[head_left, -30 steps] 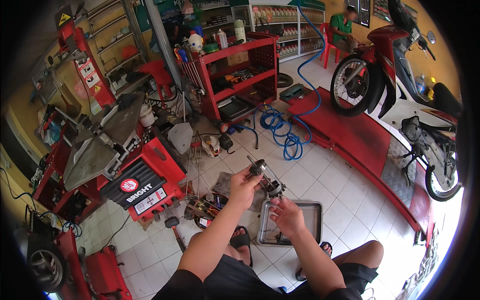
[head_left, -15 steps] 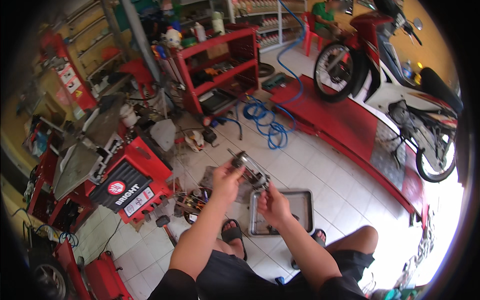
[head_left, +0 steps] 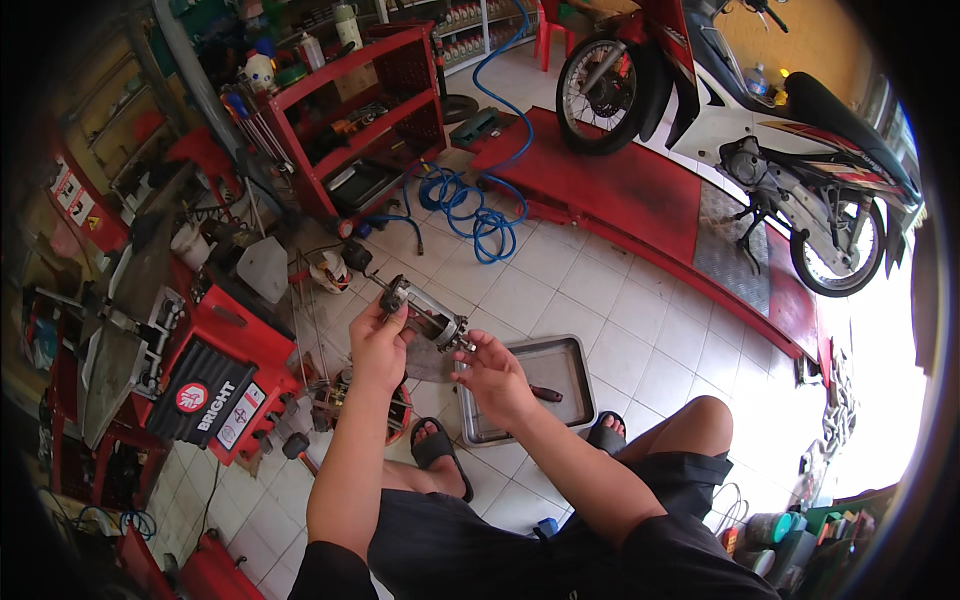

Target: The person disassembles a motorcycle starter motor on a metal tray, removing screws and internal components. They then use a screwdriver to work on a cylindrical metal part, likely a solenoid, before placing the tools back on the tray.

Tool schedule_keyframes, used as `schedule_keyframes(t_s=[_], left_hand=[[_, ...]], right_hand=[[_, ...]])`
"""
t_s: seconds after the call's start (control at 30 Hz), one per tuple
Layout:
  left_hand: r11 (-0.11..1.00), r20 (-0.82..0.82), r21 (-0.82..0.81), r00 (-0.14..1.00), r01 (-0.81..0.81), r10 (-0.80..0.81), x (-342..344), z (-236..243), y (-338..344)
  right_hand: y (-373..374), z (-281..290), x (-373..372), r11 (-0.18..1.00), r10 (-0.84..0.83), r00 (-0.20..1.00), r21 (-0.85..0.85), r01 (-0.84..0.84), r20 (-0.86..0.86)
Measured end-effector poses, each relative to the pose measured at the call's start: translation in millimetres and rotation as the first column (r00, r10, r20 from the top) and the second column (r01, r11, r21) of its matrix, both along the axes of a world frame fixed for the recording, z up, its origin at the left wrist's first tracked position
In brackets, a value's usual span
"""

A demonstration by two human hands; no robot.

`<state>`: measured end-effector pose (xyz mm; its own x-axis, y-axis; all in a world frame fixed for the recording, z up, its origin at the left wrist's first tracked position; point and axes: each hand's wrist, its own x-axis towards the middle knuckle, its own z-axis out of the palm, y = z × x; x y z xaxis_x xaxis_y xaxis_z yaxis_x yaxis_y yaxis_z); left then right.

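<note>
A metal cylindrical assembly (head_left: 432, 322), with open sides between its bars and a thin rod sticking out of its upper left end, is held tilted above the floor. My left hand (head_left: 378, 345) is closed around its upper left end. At the opposite, lower right end, the curled fingers of my right hand (head_left: 495, 382) touch a small metal end piece; the thumb is a little apart from them. Beneath my right hand lies a shallow metal tray (head_left: 587, 385), partly hidden by it. A tool with a dark red handle (head_left: 546, 394) rests in the tray.
Scattered tools and parts (head_left: 335, 405) lie on the tiles left of my feet, near a red machine (head_left: 225, 370). A coiled blue hose (head_left: 470, 215) and a red shelf cart (head_left: 350, 130) are farther away. A motorcycle (head_left: 760, 150) stands on a red lift platform (head_left: 610, 190).
The view has shifted, so the surroundings sit differently in the picture. My right hand's fingers have loosened at the assembly's lower end, while my left hand keeps its hold.
</note>
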<state>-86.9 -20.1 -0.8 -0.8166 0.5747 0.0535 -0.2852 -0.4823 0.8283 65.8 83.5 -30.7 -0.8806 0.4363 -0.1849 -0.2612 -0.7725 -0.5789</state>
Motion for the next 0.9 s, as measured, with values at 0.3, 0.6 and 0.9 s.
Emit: schedule_keyframes(t_s=[0.3,0.6,0.9], left_hand=[[0.999,0.001,-0.050,1.000,-0.007,0.007,4,1,7],[0.994,-0.040,0.032,0.993,0.109,-0.107,2,-5,8],[0.998,-0.034,0.028,0.998,0.061,-0.060,2,-2,12]], right_hand=[[28,-18,8,0.983,0.125,0.991,0.142,-0.118,-0.042],[60,-21,13,0.920,0.368,0.912,0.071,-0.385,0.180],[59,-3,18,0.909,0.415,0.909,-0.056,-0.412,0.043]])
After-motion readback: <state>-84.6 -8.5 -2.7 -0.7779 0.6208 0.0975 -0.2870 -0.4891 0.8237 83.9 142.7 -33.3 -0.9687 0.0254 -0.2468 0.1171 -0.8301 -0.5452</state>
